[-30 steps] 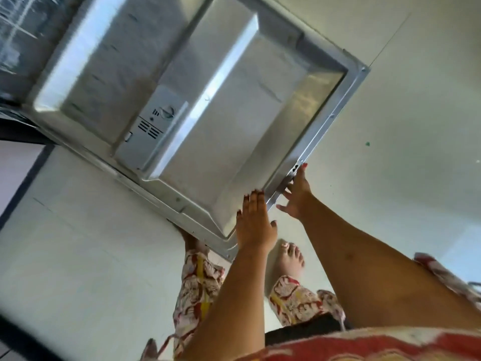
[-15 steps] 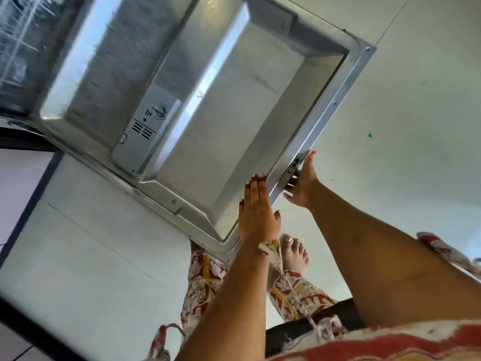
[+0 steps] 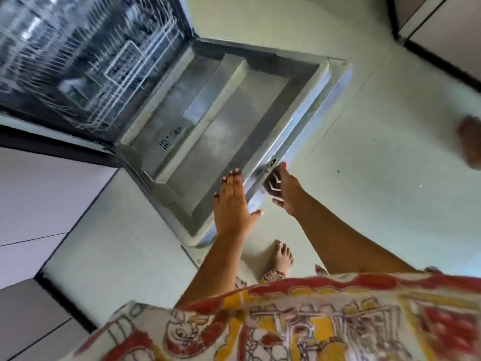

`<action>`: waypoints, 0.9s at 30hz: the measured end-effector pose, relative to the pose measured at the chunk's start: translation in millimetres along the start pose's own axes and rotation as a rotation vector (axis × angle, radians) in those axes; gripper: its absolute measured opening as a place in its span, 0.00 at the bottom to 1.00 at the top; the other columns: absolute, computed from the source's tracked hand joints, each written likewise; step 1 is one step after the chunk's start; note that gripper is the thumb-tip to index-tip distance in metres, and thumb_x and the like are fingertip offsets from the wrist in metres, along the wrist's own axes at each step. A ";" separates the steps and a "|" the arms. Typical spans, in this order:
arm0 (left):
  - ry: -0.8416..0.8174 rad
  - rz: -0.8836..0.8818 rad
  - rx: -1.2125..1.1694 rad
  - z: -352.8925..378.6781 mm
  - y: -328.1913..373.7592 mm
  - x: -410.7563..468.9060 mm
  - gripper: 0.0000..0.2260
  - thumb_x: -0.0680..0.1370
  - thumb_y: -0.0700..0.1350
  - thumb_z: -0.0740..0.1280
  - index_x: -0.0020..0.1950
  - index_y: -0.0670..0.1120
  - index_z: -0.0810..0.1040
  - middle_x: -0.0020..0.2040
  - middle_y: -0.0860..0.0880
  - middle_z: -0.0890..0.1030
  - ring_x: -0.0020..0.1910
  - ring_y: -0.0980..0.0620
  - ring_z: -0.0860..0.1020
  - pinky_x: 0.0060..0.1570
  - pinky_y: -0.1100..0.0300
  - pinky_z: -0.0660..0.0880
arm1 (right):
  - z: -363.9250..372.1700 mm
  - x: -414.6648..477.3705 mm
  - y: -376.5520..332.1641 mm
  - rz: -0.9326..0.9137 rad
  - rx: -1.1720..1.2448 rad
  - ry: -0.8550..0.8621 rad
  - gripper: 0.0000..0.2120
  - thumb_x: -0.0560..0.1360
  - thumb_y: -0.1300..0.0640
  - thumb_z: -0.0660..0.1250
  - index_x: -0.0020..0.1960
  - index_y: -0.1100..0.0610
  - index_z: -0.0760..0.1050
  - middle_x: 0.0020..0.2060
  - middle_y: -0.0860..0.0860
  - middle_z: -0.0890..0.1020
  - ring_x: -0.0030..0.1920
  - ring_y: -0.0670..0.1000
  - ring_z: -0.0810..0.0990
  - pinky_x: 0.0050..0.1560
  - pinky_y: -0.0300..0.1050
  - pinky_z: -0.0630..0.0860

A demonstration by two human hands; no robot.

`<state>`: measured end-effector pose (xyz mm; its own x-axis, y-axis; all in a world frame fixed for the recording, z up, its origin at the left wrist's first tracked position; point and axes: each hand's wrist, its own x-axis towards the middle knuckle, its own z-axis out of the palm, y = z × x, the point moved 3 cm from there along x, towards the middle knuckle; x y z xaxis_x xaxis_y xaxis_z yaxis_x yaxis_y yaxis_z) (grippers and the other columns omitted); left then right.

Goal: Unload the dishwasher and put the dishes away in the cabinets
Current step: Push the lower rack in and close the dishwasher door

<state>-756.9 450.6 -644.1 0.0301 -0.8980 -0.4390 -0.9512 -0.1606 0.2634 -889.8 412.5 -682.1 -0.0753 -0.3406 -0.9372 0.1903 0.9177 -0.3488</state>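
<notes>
One pale floor (image 3: 364, 204) surrounds the open dishwasher door (image 3: 221, 131), which lies lower than before, baring more of the blurred wire rack (image 3: 91, 61). The left hand (image 3: 231, 204) presses its rim, fingers straight together; the right hand (image 3: 285, 190) curls its fingers under the latch edge.

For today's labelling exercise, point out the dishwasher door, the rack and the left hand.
dishwasher door (image 3: 229, 118), head view, middle of its inner panel.
rack (image 3: 117, 74), head view, white wires inside the machine.
left hand (image 3: 230, 204), head view, back of the hand.
</notes>
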 end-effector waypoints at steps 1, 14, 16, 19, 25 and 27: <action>0.036 -0.001 0.015 -14.1 -1.6 -0.5 0.52 0.67 0.61 0.73 0.78 0.46 0.45 0.78 0.47 0.51 0.77 0.48 0.52 0.74 0.49 0.56 | 5.2 -9.9 -8.7 -0.027 -0.030 0.003 0.28 0.78 0.35 0.49 0.59 0.55 0.72 0.50 0.54 0.79 0.45 0.53 0.77 0.44 0.44 0.70; 0.643 0.067 0.409 -210.6 -63.5 -5.3 0.42 0.67 0.68 0.64 0.75 0.48 0.60 0.75 0.46 0.63 0.75 0.45 0.59 0.68 0.37 0.57 | 110.8 -130.1 -146.9 -0.621 -0.393 -0.178 0.11 0.80 0.49 0.59 0.52 0.56 0.74 0.36 0.53 0.82 0.36 0.52 0.83 0.31 0.35 0.74; 0.691 0.102 0.448 -237.8 -74.3 0.9 0.40 0.68 0.66 0.65 0.75 0.49 0.61 0.75 0.46 0.63 0.75 0.46 0.59 0.68 0.37 0.55 | 128.7 -143.9 -169.3 -0.684 -0.529 -0.198 0.15 0.79 0.48 0.60 0.49 0.60 0.76 0.37 0.55 0.83 0.35 0.52 0.83 0.34 0.35 0.78; 0.712 0.087 0.443 -274.9 -89.5 13.4 0.41 0.67 0.68 0.63 0.75 0.50 0.60 0.75 0.46 0.62 0.75 0.46 0.58 0.70 0.36 0.51 | 148.0 -162.2 -200.6 -0.855 -0.975 -0.066 0.21 0.75 0.40 0.63 0.42 0.59 0.77 0.41 0.53 0.84 0.44 0.54 0.82 0.47 0.48 0.78; 0.702 0.016 0.413 -329.4 -114.9 30.3 0.43 0.66 0.73 0.60 0.75 0.52 0.60 0.76 0.47 0.60 0.76 0.48 0.55 0.70 0.35 0.43 | 191.2 -221.7 -254.5 -1.234 -1.438 0.217 0.24 0.68 0.35 0.68 0.55 0.50 0.71 0.45 0.48 0.79 0.46 0.54 0.78 0.47 0.47 0.71; 0.708 -0.003 0.396 -346.1 -122.6 36.0 0.44 0.65 0.74 0.57 0.75 0.52 0.59 0.76 0.47 0.60 0.76 0.48 0.54 0.70 0.34 0.42 | 207.4 -230.8 -272.7 -1.286 -1.498 0.192 0.26 0.66 0.35 0.70 0.54 0.49 0.67 0.41 0.47 0.76 0.41 0.52 0.74 0.44 0.45 0.68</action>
<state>-532.9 296.1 -394.9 0.0938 -0.9655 0.2431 -0.9849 -0.1257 -0.1189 -721.4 198.4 -371.6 0.4223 -0.8967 -0.1328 -0.8739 -0.3638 -0.3223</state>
